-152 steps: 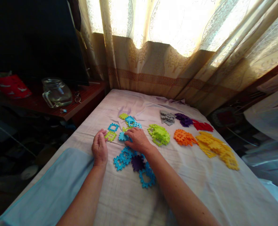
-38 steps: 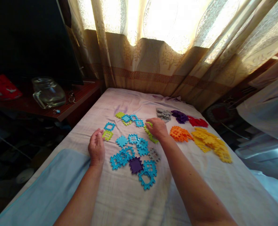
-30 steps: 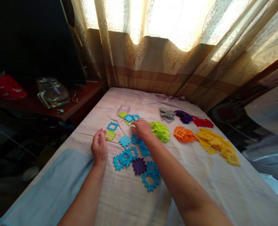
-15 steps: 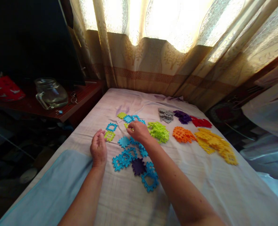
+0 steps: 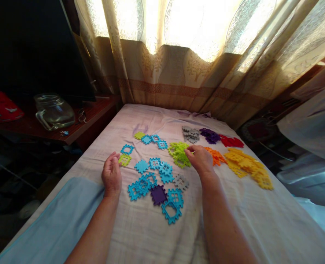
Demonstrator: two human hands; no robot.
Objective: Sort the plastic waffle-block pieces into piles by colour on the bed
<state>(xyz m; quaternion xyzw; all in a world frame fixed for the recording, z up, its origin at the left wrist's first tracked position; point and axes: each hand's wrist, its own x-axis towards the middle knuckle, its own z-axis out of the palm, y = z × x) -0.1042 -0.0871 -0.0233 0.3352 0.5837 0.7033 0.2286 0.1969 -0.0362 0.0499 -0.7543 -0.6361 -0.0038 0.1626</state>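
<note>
My left hand (image 5: 112, 174) rests on its side on the sheet, fingers curled together with nothing showing in them. Right beside its fingertips lies a green interlocking tile (image 5: 125, 159) with a blue frame tile (image 5: 127, 149) behind it. My right hand (image 5: 200, 158) is at the right side of a pile of green tiles (image 5: 178, 154), fingers pinched at its edge on a green tile that they partly hide. Between the hands are several blue tiles (image 5: 141, 166), a purple tile (image 5: 159, 194) and a grey tile (image 5: 181, 182).
Sorted piles of grey (image 5: 190, 134), purple (image 5: 210, 136), red (image 5: 232, 141), orange (image 5: 216, 156) and yellow tiles (image 5: 247, 165) lie to the right. A blue cloth (image 5: 60, 216) covers the left edge. A glass jug (image 5: 55, 112) stands on the side table.
My right hand has moved right, from the blue tiles to the green pile. The green tile near its fingers has left its old spot, and the grey tile now shows. My left hand stays put.
</note>
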